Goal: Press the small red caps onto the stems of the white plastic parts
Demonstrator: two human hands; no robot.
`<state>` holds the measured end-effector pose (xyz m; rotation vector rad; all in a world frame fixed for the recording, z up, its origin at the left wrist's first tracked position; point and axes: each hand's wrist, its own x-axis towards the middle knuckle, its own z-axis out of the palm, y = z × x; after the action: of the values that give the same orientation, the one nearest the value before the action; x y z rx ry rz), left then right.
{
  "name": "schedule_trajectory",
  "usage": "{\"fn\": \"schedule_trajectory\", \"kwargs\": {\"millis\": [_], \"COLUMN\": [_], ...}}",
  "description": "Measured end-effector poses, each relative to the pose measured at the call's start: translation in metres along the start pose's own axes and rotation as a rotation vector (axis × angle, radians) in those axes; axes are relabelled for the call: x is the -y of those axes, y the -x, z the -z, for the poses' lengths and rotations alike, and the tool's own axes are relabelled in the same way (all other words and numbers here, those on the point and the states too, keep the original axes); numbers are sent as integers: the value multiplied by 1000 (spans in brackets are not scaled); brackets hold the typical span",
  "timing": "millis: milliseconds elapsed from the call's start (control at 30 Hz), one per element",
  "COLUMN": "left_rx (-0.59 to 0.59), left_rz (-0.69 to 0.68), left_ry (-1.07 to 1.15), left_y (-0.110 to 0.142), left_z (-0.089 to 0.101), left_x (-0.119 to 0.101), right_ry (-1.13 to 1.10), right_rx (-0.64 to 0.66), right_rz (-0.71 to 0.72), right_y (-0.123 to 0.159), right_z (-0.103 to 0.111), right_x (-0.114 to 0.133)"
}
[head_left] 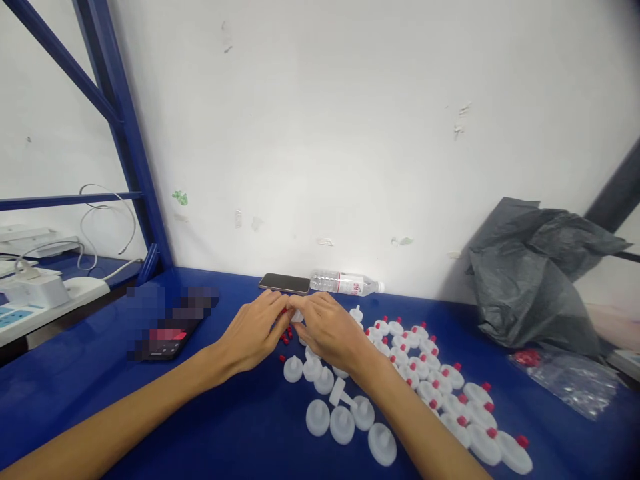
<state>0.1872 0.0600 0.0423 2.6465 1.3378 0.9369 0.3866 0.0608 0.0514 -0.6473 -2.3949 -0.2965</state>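
Observation:
My left hand (255, 330) and my right hand (330, 327) meet over the table, fingertips together. My right hand pinches a white nozzle cap (297, 317), mostly covered by the fingers. A speck of red shows at my left fingertips, which are closed on a small red cap (284, 311). Loose red caps (287, 335) lie just under the hands. Below my right hand are several round white nozzle caps (318, 418) with bare spouts. Right of my right forearm, many more white nozzle caps (456, 405) lie in rows with red caps on their spouts.
Against the wall lie a dark phone (284, 283) and a plastic bottle (347, 283). Another phone (167, 337) rests at the left. A grey plastic bag (535, 267) and a clear bag (570, 380) sit at the right. Power strips (55, 300) and cables stand far left.

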Motion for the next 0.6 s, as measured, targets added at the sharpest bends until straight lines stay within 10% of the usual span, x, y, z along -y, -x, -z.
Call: {"fn": "schedule_trajectory", "kwargs": {"millis": [200, 600], "left_rx": [-45, 73], "left_rz": [106, 128], "left_ry": [56, -81], "left_y": [-2, -6], "left_z": [5, 1], "left_x": [-6, 13], "right_ry": [52, 322], "right_rx": [16, 65], "right_rz": [-122, -865], "right_y": [0, 40], "right_z": [7, 56], "right_x": [-11, -76]}}
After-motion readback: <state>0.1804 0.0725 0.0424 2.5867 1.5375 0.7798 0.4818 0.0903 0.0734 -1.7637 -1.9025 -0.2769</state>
